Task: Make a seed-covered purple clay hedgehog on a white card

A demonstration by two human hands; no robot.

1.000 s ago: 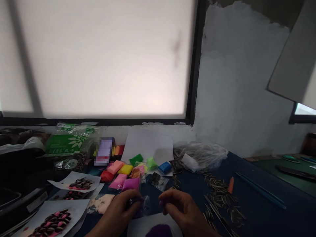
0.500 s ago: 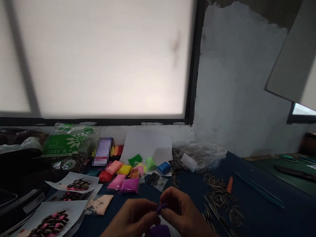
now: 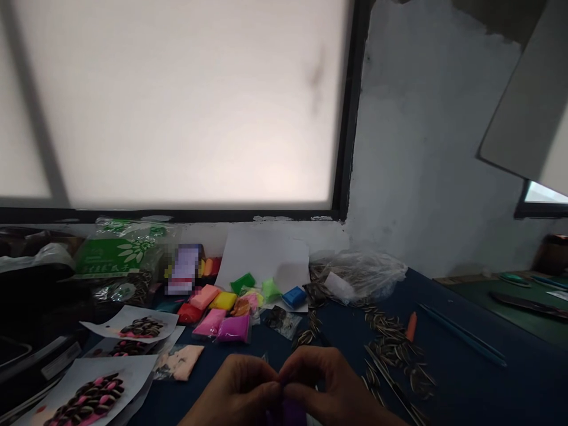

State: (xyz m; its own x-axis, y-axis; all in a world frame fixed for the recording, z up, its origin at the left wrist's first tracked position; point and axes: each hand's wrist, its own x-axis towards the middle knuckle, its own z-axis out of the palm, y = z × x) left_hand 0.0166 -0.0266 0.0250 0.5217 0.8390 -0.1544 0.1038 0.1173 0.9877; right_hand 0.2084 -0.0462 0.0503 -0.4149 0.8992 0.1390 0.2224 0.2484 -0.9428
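Observation:
My left hand (image 3: 244, 387) and my right hand (image 3: 326, 384) meet at the bottom middle, thumbs and forefingers pinched together. Between the fingertips is a small bit of purple modelling clay, mostly covered by them. Just below shows a larger purple piece (image 3: 293, 412), partly hidden by my thumbs, with something white at its edge. To the right of my right hand lie loose sunflower seeds (image 3: 393, 349) and thin metal tweezers (image 3: 393, 381). Ahead of my hands are packets of coloured clay, among them a magenta packet (image 3: 234, 329) and a blue packet (image 3: 294, 297).
Paper sheets (image 3: 137, 370) bearing seeds and pink clay lie at left, beside a peach packet (image 3: 189, 362). Behind stand a green seed bag (image 3: 109, 257), a white sheet (image 3: 261, 251) and a clear plastic bag (image 3: 377, 275). An orange stick (image 3: 412, 326) and a blue tool (image 3: 461, 334) lie at right.
My hands have drawn closer, and the fingertips now meet over the small purple bit, which showed more clearly before. The view has shifted slightly.

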